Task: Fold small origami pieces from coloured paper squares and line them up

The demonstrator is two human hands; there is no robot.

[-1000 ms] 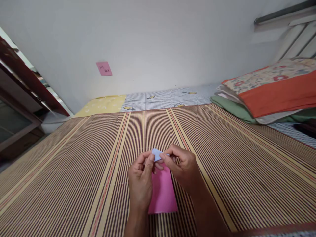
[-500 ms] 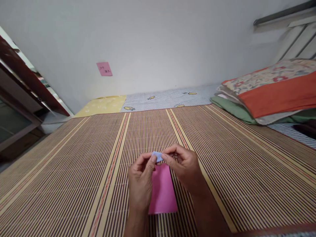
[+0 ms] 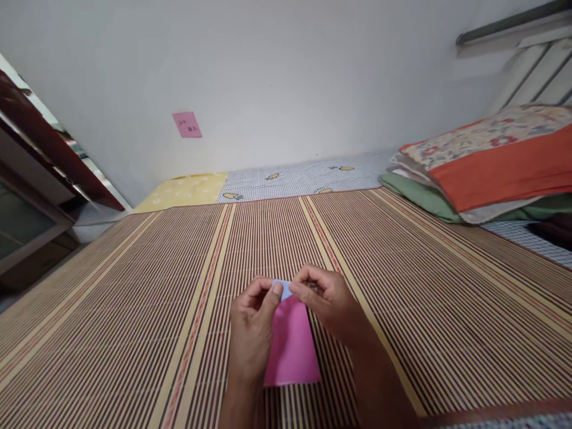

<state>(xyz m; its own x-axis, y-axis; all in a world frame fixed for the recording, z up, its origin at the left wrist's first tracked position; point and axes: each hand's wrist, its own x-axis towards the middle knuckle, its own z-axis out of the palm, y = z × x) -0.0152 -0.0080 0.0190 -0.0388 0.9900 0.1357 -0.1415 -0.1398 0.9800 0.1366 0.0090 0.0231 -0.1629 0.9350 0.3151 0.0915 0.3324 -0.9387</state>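
A small piece of light blue paper [image 3: 285, 289] is pinched between my two hands; it looks folded. My left hand [image 3: 254, 322] grips its left side, thumb on top and fingers curled behind. On the right side, my right hand [image 3: 329, 301] holds the paper between thumb and index finger. Below the hands, a bright pink sheet of paper [image 3: 295, 348] lies on the striped mat [image 3: 179, 286]. My left hand and the blue paper cover parts of its left and upper edges.
A white wall [image 3: 286, 77] with a pink note [image 3: 187, 124] stands beyond the mat. Checked cloth [image 3: 295, 180] and yellow cloth [image 3: 183, 192] run along the wall. Stacked bedding [image 3: 504, 173] lies at the right, under a metal rail [image 3: 509, 25]. A dark-framed door [image 3: 62, 143] is at the left.
Both hands stay on the blue paper, which has tilted and dropped slightly toward the pink sheet. My right fingers have shifted a little. The camera view has moved slightly.
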